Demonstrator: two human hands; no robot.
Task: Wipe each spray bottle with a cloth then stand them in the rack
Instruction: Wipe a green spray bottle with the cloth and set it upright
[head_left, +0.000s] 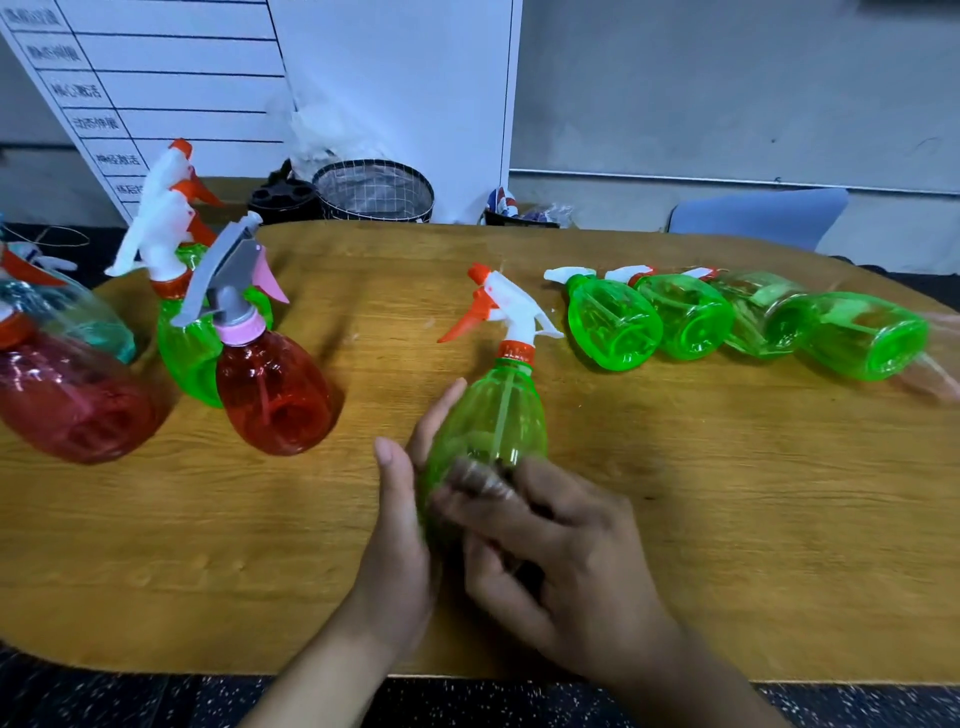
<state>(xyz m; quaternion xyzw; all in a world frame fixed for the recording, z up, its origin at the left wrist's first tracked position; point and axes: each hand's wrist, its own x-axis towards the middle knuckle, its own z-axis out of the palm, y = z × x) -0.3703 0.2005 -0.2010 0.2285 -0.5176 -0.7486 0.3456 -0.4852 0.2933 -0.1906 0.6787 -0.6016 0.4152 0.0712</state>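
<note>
Left hand (400, 525) cups the green bottle (488, 431) from the side, fingers curled round its body to steady it upright on the table (675, 493). Right hand (561, 551) works across the lower front, fingers bent and blurred; something pale sits under the fingertips, possibly the cloth, hard to tell. Four green bottles (691, 317) lie on their sides to the right, seemingly waiting. Wiped ones, red bottle (272, 395) among them, stand left; no rack is discernible.
</note>
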